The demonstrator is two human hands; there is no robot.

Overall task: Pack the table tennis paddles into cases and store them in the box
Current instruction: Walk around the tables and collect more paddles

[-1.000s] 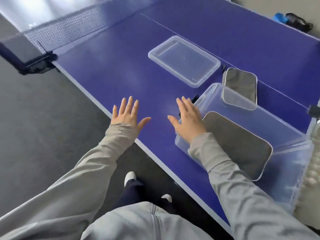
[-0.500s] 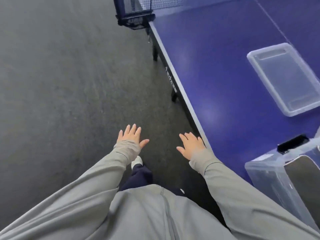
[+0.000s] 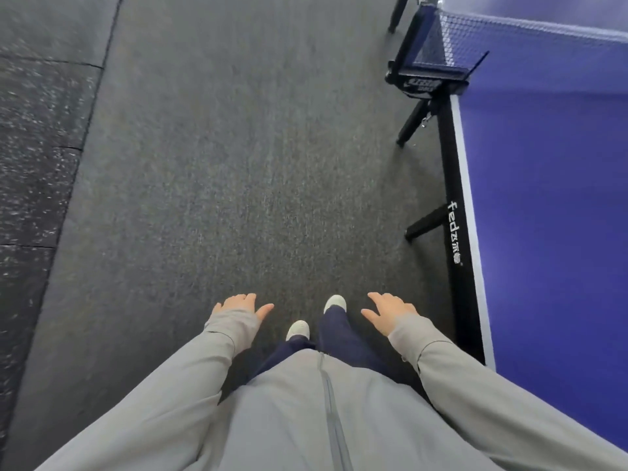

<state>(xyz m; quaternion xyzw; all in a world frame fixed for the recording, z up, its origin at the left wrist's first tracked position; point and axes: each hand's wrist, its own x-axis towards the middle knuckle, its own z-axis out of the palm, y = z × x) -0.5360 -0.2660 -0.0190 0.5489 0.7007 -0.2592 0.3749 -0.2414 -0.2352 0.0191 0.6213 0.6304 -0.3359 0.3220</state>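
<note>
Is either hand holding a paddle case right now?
No: left hand and right hand hang open and empty above the floor.

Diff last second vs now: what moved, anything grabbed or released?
View swung left off the table: box, lid and cases left the frame. The left hand and right hand came off it, now over the floor. Nothing grabbed or released; both stay open.

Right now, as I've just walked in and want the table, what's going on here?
A person stands on the dark floor beside the blue table tennis table, near its net. The left hand and right hand are both open and empty, held over the floor. No paddle, case or box is in view, so nothing is being handled at this moment.
</note>
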